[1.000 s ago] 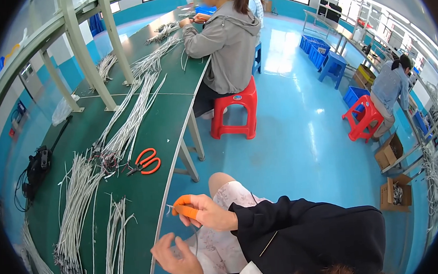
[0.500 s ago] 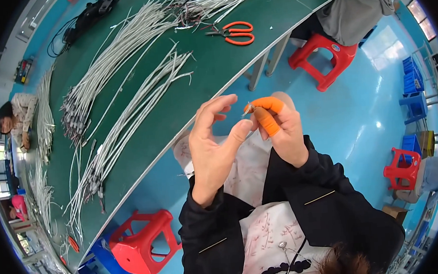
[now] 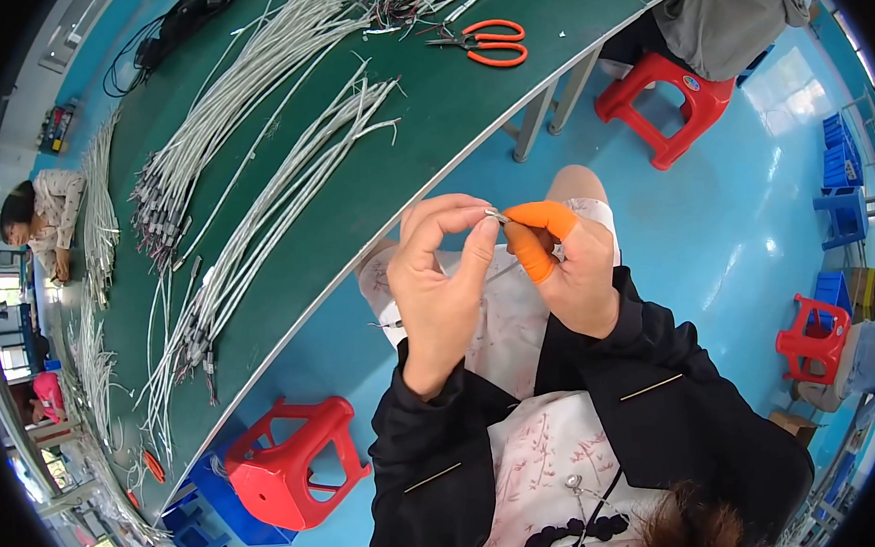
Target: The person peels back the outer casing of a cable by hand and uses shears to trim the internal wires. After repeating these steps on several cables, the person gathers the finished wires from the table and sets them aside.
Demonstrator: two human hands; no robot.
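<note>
Above my lap, my left hand [image 3: 440,285] and my right hand [image 3: 576,275] meet at the stripped end of a cable [image 3: 496,216]. The left thumb and forefinger pinch its fine wire strands. Orange finger cots cover the right thumb and forefinger, which are closed on the cable just beside them. Most of this cable is hidden by my hands. To the left, on the green table [image 3: 353,208], lies a small bundle of white cables [image 3: 274,213] with grey connectors at their near ends.
A larger white cable bundle [image 3: 246,85] lies farther back, near orange-handled scissors [image 3: 489,45]. One red stool [image 3: 294,463] stands left of me, another [image 3: 668,109] at the far right under a seated person in grey [image 3: 732,15]. Another person [image 3: 53,212] sits across the table.
My left thumb and forefinger, apart before, have closed on the wire strands. The right hand keeps its pinch. The whole view has shifted slightly.
</note>
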